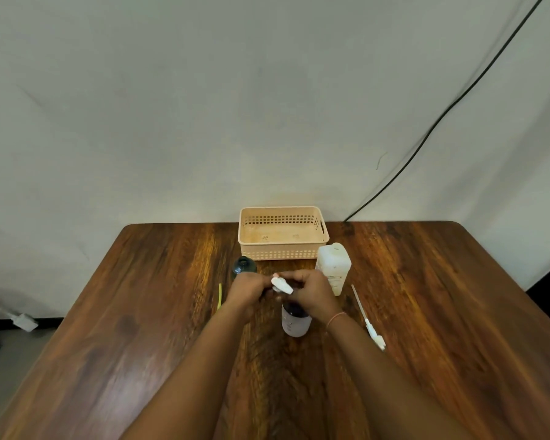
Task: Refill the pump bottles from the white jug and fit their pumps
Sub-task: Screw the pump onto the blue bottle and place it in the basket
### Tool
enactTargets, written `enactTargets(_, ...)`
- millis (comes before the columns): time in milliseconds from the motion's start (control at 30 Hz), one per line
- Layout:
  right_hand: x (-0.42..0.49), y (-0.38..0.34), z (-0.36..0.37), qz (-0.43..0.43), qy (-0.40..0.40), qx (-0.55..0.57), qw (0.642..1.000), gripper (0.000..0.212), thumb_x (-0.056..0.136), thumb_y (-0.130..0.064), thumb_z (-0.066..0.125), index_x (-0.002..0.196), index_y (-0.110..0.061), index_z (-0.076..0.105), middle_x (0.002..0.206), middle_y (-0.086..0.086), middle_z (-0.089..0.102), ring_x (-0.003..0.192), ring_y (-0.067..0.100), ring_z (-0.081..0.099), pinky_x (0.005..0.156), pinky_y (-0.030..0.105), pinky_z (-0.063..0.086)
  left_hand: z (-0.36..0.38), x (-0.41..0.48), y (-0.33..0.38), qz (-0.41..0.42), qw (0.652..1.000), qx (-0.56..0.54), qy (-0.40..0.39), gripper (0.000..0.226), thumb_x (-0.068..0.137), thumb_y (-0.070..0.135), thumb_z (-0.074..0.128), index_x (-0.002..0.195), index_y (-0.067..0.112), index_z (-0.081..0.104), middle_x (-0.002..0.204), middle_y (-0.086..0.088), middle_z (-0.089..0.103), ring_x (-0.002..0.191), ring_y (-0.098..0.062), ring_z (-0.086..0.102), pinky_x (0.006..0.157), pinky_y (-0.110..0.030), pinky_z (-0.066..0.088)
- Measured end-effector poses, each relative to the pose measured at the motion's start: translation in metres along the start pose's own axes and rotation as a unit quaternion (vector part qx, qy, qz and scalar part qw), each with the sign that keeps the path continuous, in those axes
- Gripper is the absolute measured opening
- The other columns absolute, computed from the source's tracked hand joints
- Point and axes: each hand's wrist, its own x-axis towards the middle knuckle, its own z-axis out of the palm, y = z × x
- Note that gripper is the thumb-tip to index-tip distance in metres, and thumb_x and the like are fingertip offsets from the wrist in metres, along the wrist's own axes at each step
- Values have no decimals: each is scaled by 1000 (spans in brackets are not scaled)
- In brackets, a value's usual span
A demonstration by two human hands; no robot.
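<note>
Gripping pump (281,285) over bottle (296,325): left hand (246,292), right hand (311,292); table (140,312) edges far.

Table (140,312) bears basket (280,253), jug (334,265), two bottles (296,325), pump (374,332).

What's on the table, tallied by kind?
Bottles: 2 (dark, held)
Pumps: 2 (held, loose)
Jug: 1
Basket: 1
Yellow stick: 1
Total: 7
</note>
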Motion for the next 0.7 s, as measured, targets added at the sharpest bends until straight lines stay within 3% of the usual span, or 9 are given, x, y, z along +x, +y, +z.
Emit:
enactTargets(100,-3,-13,-18,-18,44,33,998,32,70,-4,77,101,-6,71,90,2,70,76,1,63,64,8,51,11,-13,21,53,998,6,-17,20,84,9,66,95,-8,68,92,-28,67,80,-29,57,78,-40,47)
enactTargets(167,-4,-20,-30,-32,75,42,996,29,71,-3,75,100,-3,70,88,3,70,79,10,64,71,17,53,18,-21,34,91,995,23,-26,22,86,15,67,96,-5,69,98,-29,69,78,-29,59,78,-42,50)
enactTargets(233,-4,-27,-41,-32,92,49,994,26,74,-3,73,100,-1,70,88,8,71,83,20,66,78,30,54,25,-28,46,122,990,65,-33,29,87,23,66,94,-5,70,87,-23,71,72,-25,60,76,-39,52)
enactTargets(333,-6,-34,-51,-39,106,44,993,21,76,-2,70,97,2,70,82,4,69,83,22,64,78,31,54,34,-35,57,131,982,131,-36,35,87,31,64,84,-4,72,64,-7,64,62,-16,56,69,-30,47)
enactTargets(467,-9,-35,-55,-46,105,28,993,18,77,-1,69,95,1,70,80,4,68,84,23,64,77,30,53,38,-36,60,127,980,144,-45,33,89,27,63,82,-4,72,65,-8,63,67,-20,54,72,-32,44)
enactTargets(600,-9,-31,-53,-45,123,-17,991,18,77,-8,71,94,-2,72,87,15,72,82,26,66,78,38,54,39,-37,56,128,979,151,-44,31,90,26,62,82,-2,73,62,-6,62,55,-13,53,63,-26,46)
enactTargets(700,-8,-30,-54,-44,134,-28,990,18,77,-9,71,93,-2,72,86,16,72,81,28,66,76,40,54,40,-36,55,131,980,141,-44,29,90,24,61,85,-2,73,63,-6,63,57,-13,54,68,-29,48)
